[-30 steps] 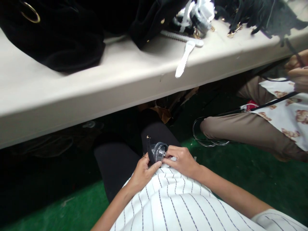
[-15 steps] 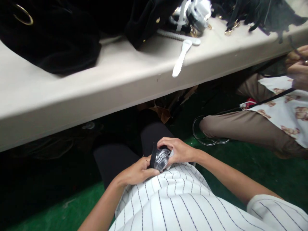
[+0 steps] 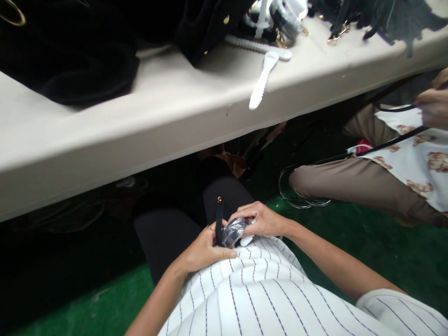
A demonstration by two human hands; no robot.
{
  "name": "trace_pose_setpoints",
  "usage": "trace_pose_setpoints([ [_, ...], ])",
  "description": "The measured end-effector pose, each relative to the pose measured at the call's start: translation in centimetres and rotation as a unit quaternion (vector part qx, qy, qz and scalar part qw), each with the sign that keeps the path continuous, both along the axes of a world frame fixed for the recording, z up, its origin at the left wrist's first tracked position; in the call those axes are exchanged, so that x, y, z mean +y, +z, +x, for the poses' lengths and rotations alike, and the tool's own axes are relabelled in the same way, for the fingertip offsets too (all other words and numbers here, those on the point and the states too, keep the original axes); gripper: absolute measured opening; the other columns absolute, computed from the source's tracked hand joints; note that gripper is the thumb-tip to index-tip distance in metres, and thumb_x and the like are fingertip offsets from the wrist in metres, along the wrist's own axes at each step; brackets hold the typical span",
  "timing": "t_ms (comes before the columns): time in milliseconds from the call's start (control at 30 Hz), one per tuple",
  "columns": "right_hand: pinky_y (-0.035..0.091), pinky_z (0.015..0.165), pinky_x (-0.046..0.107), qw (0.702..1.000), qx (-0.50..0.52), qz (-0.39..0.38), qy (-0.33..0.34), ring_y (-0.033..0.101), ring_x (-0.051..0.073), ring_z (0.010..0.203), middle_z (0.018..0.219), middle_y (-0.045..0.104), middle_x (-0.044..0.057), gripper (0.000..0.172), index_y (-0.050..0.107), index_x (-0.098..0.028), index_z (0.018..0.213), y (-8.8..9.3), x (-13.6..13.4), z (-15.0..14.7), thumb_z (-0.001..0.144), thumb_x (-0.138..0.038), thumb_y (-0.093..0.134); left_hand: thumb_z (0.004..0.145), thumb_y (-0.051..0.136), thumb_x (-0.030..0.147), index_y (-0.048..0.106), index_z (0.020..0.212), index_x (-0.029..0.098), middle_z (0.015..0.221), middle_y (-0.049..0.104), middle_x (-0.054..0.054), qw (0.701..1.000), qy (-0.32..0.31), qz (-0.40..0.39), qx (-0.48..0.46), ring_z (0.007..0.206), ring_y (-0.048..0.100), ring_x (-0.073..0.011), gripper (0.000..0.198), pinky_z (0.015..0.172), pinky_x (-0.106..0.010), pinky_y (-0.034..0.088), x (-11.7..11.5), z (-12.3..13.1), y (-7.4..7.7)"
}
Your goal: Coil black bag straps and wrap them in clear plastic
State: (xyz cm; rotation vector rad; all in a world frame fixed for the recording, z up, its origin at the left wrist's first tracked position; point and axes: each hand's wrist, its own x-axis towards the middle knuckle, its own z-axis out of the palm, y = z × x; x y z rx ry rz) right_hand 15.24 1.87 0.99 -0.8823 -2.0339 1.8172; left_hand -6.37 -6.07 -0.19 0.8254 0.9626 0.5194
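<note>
Holding a small dark bundle wrapped in clear plastic at the lap, close against a white shirt with broken dark stripes, the person before me has the left hand curled at its left side, thumb stretched below, while the right hand grasps the other side with bent fingers. A narrow black strap tipped with gold-coloured metal stands up by the left fingers. On the long beige table lie two white toothed plastic strips, and rightward a co-worker's hand is blurred, its hold unclear to me
</note>
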Motion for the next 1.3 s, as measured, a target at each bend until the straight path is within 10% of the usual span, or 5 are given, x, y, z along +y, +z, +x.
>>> trace_pose_setpoints([
  [300,0.043,0.060,0.021,0.972,-0.002,-0.231,-0.036,0.056,0.011,0.065,0.075,0.065,0.000,0.036,0.067,-0.012,0.087,-0.4,-0.6,0.0,0.063,-0.034,0.083,0.085,0.065,0.037,0.058,0.110,0.020,0.095,0.065,-0.003,0.972,0.037,0.151,0.175,0.085,0.059,-0.0197,0.031,0.076,-0.027,0.044,-1.3,0.8,1.7],
  [567,0.049,0.067,0.023,0.992,0.009,-0.124,-0.026,0.063,0.015,0.076,0.085,0.069,0.001,0.050,0.066,-0.016,0.098,-0.6,-1.1,-0.5,0.061,-0.042,0.086,0.089,0.060,0.035,0.064,0.110,0.020,0.100,0.068,-0.005,0.978,-0.002,0.156,0.139,0.091,0.062,-0.0241,0.026,0.082,-0.030,0.046,-1.2,0.3,2.5],
  [867,0.047,0.070,0.022,1.000,0.015,-0.010,-0.016,0.063,0.014,0.075,0.084,0.070,0.002,0.029,0.072,-0.014,0.098,0.0,-1.4,-0.3,0.083,-0.038,0.070,0.098,0.044,0.033,0.048,0.132,0.020,0.130,0.058,-0.011,0.972,0.014,0.176,0.155,0.115,0.055,-0.0257,0.037,0.099,-0.034,0.040,-1.7,1.4,2.4],
  [1300,0.050,0.065,0.025,0.954,0.081,-0.256,-0.137,0.061,0.013,0.062,0.070,0.068,0.002,0.034,0.070,-0.011,0.089,-2.4,-2.5,-0.5,0.072,-0.039,0.081,0.100,0.038,0.037,0.035,0.139,0.023,0.137,0.049,-0.012,0.974,0.011,0.167,0.152,0.122,0.049,-0.0231,0.042,0.105,-0.034,0.035,-1.6,1.5,1.2],
])
